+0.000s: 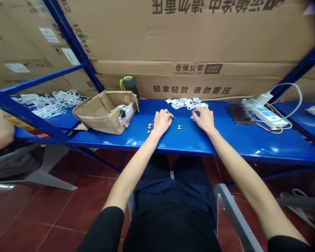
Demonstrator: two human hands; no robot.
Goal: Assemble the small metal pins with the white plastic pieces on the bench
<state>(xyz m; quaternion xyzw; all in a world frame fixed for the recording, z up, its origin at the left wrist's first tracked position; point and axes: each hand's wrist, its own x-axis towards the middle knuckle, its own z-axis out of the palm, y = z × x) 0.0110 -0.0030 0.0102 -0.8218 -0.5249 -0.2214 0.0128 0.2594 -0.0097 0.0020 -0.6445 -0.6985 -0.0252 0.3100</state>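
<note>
Nearest to me, short of the heap of white plastic parts (186,103), both my hands lie on the blue shelf board (225,140). My left hand (161,120) rests knuckles-up, down and left of the heap, with its fingers curled over their tips. I cannot tell whether it pinches anything. My right hand (204,119) sits just below the heap, fingertips drawn together at a small pale piece, and that grip is hidden too. Small metal pins (180,126) lie loose between and beside my hands. They look light, stiff and slick, and likely to roll, so I judge a fingertip pinch across the shank is best. The plastic parts look rigid and featherlight. An open cardboard box (105,112) stands left of the heap and a power strip (267,117) lies right of it. Behind the heap, big cartons (199,42) are stacked.
</note>
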